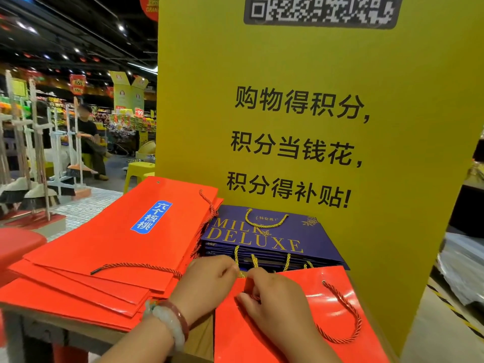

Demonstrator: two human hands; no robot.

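The step in hand looks like fitting the cord to a gift bag: one red bag (337,307) lies flat at the near right corner of the desk (65,327), its lower part running out past the near edge, and both hands work at its top left corner. The rope handle (357,318) is already fixed at the right eyelet (324,282), loops out over the bag's face and runs back under the right hand (277,297). That hand's fingers (255,281) are curled, with the thumb pinching the cord's free end against the paper. The left hand (209,279), bracelets at the wrist, has its fingers (230,265) bent over the bag's top edge and seems to grip it there; the exact hold is hidden behind the knuckles. Just beyond the hands a stack of purple bags (262,239) sits at the desk's far edge, touching the yellow sign board (301,142). A spread pile of red bags (117,244) covers the left side, with a loose cord (136,265) lying on top. The second hole is not visible, so whether the end is already through cannot be told. The next move, I judge, calls for keeping the top edge pinned while the free end is pushed through the hole and secured behind the paper. The gold handles of the purple bags lie right beside the fingers and should stay out of it.
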